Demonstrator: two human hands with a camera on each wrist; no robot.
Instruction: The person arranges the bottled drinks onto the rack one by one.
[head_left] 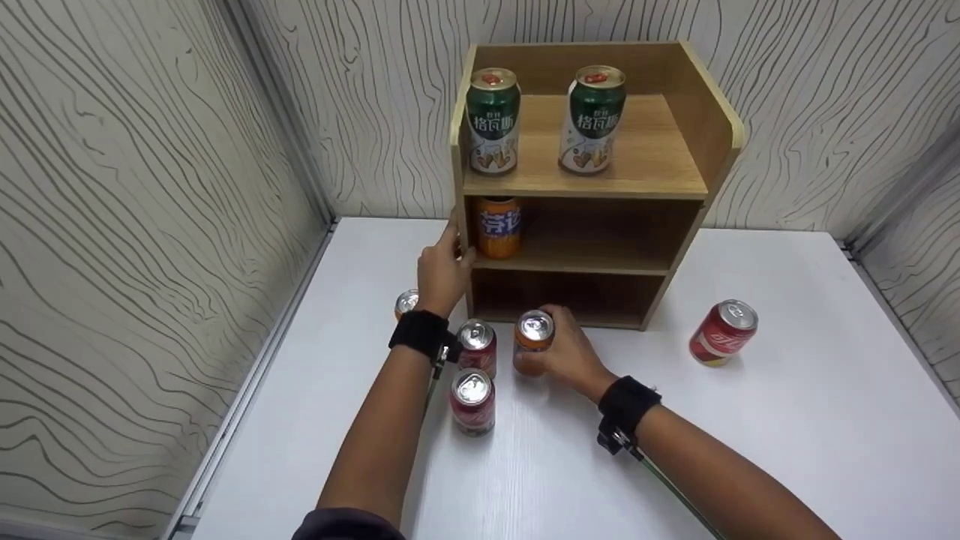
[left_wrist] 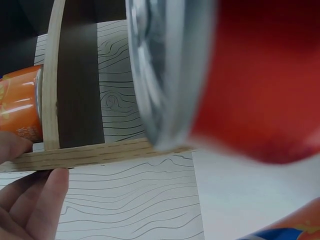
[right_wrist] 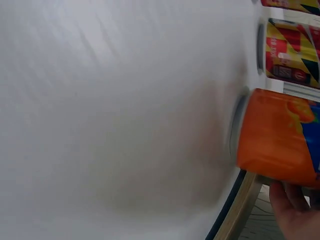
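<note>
My right hand (head_left: 570,352) grips an orange soda can (head_left: 529,361), upright just in front of the shelf's bottom opening; in the right wrist view, fingers curl behind the orange body (right_wrist: 275,140). With thumb on the inner face and fingers on the outer face, my left hand (head_left: 442,274) pinches the left side panel of the small wooden shelf (head_left: 585,262). Near that thumb, another orange can (head_left: 499,229) stands at the left of the middle tier. Two red cans, the farther one (head_left: 478,349) and the nearer one (head_left: 473,405), stand between my forearms.
Two green-and-white cans, left (head_left: 493,124) and right (head_left: 592,124), stand on the top tier. A red can (head_left: 724,334) stands on the white table (head_left: 555,480), right of the shelf. Partly behind my left wrist is another orange can (head_left: 406,302). Patterned walls enclose the table.
</note>
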